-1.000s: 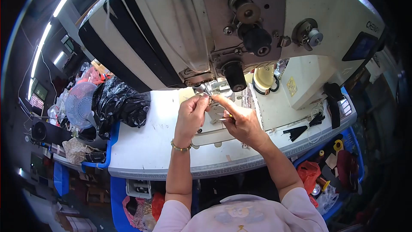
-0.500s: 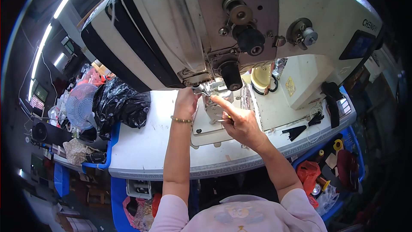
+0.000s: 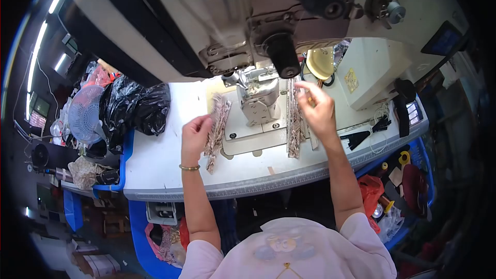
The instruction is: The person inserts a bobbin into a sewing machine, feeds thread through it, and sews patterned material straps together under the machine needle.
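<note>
My left hand (image 3: 195, 135) is at the left of the sewing machine bed, its fingers pinched at the edge of a patterned fabric strip (image 3: 222, 124) that hangs down over the white table. On the other side, my right hand (image 3: 319, 113) is raised beside more patterned strips (image 3: 293, 134), index finger bent towards their upper end. A small orange-yellow bit shows among its curled fingers, apparently thread snips, mostly hidden in the palm. Between both hands stands the machine's metal arm (image 3: 260, 101), under the sewing head (image 3: 281, 54).
A black plastic bag (image 3: 135, 104) and a blue mesh basket (image 3: 85, 113) are at the left. Black brushes (image 3: 355, 139) and loose white cord lie right. Blue bins with spools and bags hang below the white table (image 3: 155, 163). A yellow dish (image 3: 320, 63) sits behind.
Both hands have moved apart from the needle area, left hand to the left and right hand to the right. Patterned strips now show on both sides. The camera view has shifted closer to the machine.
</note>
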`<state>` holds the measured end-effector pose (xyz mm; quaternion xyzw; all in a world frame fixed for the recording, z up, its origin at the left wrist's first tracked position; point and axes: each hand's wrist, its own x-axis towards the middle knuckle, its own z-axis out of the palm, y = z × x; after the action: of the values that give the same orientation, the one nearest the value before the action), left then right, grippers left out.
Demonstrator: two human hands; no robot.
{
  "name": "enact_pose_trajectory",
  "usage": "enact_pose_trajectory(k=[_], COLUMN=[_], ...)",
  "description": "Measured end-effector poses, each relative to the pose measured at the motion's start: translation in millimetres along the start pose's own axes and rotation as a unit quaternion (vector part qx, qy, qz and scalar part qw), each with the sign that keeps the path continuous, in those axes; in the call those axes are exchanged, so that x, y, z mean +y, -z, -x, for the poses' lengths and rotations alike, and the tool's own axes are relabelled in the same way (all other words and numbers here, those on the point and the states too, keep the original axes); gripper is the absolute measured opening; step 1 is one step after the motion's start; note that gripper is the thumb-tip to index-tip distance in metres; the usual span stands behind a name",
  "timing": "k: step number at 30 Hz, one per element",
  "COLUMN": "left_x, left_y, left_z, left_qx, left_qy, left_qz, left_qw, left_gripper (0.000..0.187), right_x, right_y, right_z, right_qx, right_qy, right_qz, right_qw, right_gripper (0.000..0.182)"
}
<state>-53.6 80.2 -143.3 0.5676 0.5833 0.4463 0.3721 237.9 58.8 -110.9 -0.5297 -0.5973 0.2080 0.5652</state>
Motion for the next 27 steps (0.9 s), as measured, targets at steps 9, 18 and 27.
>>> enact_pose_trajectory(k=[9,18,27], left_x=[-2.7,27.1,92.1], left_y=[-9.0,-12.0,-68.9], left_z=[21.9,45.4,63.8], left_qx=[0.104,0.098,-0.119], left_qy=[-0.010,-0.007,-0.134], left_qz=[-0.151,-0.069,0.173], left_qw=[0.983,0.993,0.968], left_gripper=[0.030,0.022,0.025], right_x=[65.8,36.8,-47.2], right_y=[-2.2,8.3,7.0], right_z=[-5.9,-10.7,61.3], right_qx=[-0.062,-0.018,-0.108], right_qy=[-0.071,-0.089,-0.024], right_qz=[0.304,0.301,-0.140], right_qw=[0.948,0.949,0.984], right_gripper=[0.029,0.015,0.003])
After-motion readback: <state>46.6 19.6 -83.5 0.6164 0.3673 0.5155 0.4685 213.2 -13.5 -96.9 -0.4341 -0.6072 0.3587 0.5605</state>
